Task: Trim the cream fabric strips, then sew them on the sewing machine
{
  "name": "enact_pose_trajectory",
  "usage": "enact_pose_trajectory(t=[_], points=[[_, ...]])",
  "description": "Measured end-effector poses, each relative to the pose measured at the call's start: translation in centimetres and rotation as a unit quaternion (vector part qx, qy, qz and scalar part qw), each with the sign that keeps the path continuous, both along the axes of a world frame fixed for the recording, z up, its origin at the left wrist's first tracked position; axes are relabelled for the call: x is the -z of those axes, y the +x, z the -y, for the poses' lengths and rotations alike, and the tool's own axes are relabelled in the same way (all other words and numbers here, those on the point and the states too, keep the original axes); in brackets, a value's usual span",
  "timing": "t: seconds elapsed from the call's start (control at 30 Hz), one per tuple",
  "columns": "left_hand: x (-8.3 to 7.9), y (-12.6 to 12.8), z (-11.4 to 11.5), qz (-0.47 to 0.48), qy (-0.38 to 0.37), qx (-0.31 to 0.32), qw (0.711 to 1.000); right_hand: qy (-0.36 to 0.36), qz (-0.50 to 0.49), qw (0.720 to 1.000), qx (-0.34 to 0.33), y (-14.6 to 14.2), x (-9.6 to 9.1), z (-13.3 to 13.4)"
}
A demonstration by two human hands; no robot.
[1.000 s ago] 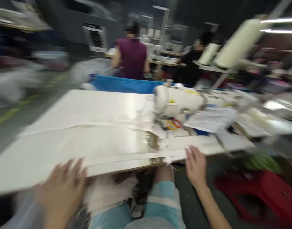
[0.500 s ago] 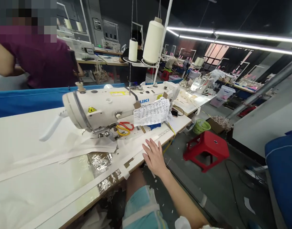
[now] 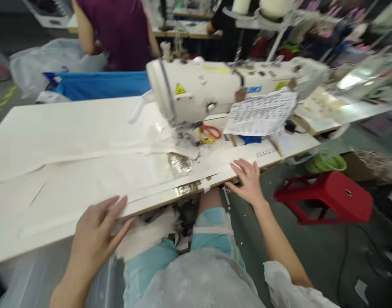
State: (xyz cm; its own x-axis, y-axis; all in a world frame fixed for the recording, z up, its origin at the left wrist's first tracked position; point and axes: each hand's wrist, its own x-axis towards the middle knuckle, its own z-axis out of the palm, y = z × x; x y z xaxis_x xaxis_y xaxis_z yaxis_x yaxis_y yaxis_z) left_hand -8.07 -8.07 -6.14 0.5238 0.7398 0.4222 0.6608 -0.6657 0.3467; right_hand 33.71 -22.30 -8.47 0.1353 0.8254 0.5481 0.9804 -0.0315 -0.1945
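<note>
A long white fabric strip (image 3: 157,186) runs along the front edge of the white sewing table. Over its right part lies my right hand (image 3: 249,183), fingers spread and thumb at the table edge. My left hand (image 3: 95,229) is at the front edge on the left, its fingertips near the strip and its thumb apart; I cannot tell if they touch it. Neither hand grips anything. Behind them stands a white sewing machine (image 3: 196,92), with white fabric (image 3: 119,150) trailing left from under its needle area. Red and yellow scissors (image 3: 211,133) lie beside the needle area.
A handwritten sheet (image 3: 261,114) hangs on the machine's front. To the right, a red stool (image 3: 346,194) and a green basket (image 3: 327,161) stand on the floor. A person in a purple top (image 3: 115,32) sits beyond the blue cloth (image 3: 102,85).
The view has swung left and down, and my left hand has come into sight at the table's front edge. My right hand still rests on the strip.
</note>
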Motion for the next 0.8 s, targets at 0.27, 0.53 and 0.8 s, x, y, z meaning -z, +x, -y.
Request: enact_pose_trajectory(t=[0.27, 0.53, 0.8], points=[[6.7, -8.5, 3.3, 0.011, -0.006, -0.216, 0.976, -0.022, -0.07, 0.991, -0.114, -7.2, 2.5, 3.4], [12.8, -9.0, 8.5, 0.034, -0.172, -0.289, 0.941, -0.279, -0.124, 0.951, -0.055, -12.5, 11.1, 4.3], [8.8, 4.9, 13.0, 0.137, -0.609, 0.055, 0.779, -0.136, -0.249, 0.955, -0.083, -14.3, 10.1, 5.4]])
